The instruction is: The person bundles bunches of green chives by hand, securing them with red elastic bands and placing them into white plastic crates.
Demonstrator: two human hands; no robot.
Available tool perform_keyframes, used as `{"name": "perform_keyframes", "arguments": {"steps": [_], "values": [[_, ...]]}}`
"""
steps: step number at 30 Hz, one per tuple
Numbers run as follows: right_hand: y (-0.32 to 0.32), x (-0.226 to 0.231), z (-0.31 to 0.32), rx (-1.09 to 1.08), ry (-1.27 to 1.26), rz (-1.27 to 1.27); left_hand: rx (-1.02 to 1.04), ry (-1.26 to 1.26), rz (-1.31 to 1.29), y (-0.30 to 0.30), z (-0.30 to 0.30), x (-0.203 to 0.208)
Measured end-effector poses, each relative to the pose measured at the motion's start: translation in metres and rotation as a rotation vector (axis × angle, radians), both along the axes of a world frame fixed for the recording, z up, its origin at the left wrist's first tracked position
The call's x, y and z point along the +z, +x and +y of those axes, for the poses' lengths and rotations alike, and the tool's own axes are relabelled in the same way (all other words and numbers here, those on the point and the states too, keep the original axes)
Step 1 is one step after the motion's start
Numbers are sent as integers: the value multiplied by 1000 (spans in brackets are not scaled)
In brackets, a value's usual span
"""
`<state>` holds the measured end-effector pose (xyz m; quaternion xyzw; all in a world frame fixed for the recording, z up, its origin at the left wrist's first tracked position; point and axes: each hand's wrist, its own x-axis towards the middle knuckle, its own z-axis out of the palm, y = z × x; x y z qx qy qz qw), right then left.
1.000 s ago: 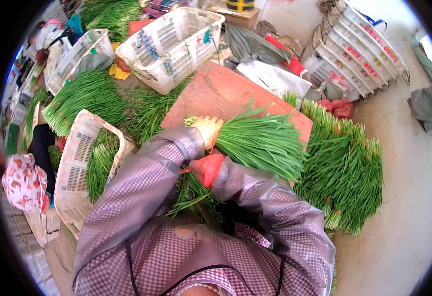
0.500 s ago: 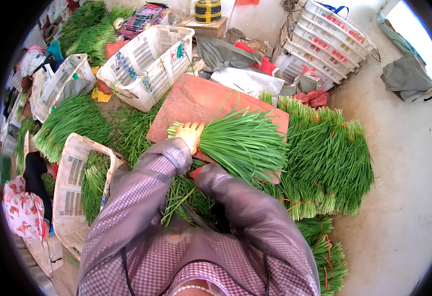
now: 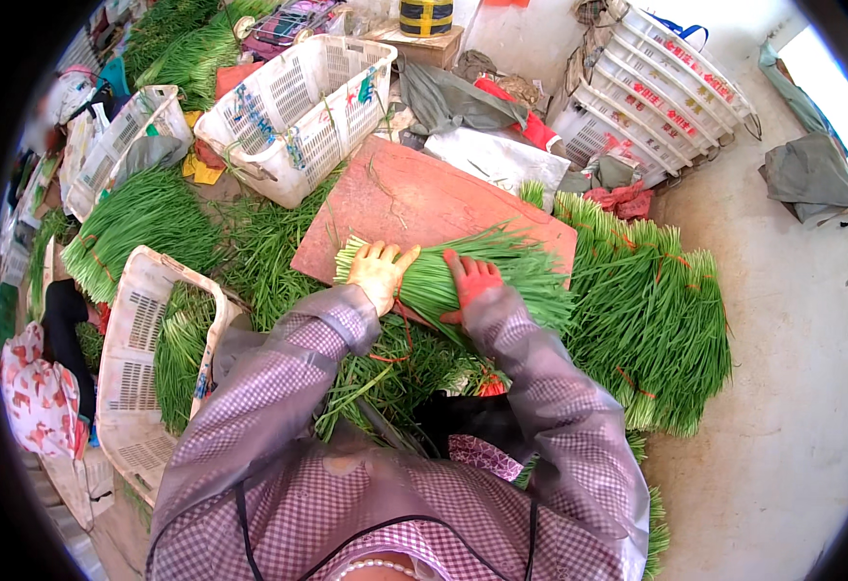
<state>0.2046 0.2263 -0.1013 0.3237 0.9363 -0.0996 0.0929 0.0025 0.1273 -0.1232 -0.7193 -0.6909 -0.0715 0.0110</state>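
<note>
A bundle of green chives lies across a reddish board, its pale stem ends to the left. My left hand, in a pale yellowish glove, grips the bundle near those ends, fingers over the top. Over the leaves farther right is my right hand, in a red glove, its thumb on the near side and its fingers across the top. An orange-red tie hangs from the near side of the bundle beside my left hand. The undersides of both hands are hidden.
Tied chive bundles are stacked right of the board. Loose chives lie to its left and below. White plastic crates stand at the far left and near left. Nested white baskets lean against the wall at the far right.
My right hand has come up from below the board's near edge onto the leaves. My left hand keeps its grip on the stem end. The fanned leaves are now gathered flatter.
</note>
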Motion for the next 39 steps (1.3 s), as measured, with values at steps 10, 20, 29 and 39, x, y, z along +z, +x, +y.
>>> {"name": "perform_keyframes", "arguments": {"steps": [10, 20, 29, 39], "values": [[49, 37, 64, -354, -396, 575, 23, -19, 55, -2, 8, -11], [115, -11, 112, -618, -432, 699, 44, -66, 94, 2, 11, -12], [67, 22, 86, -532, -343, 321, 57, -117, 82, 3, 11, -5], [75, 10, 101, -583, 65, 78, 68, -123, 89, 2, 11, -6]]}}
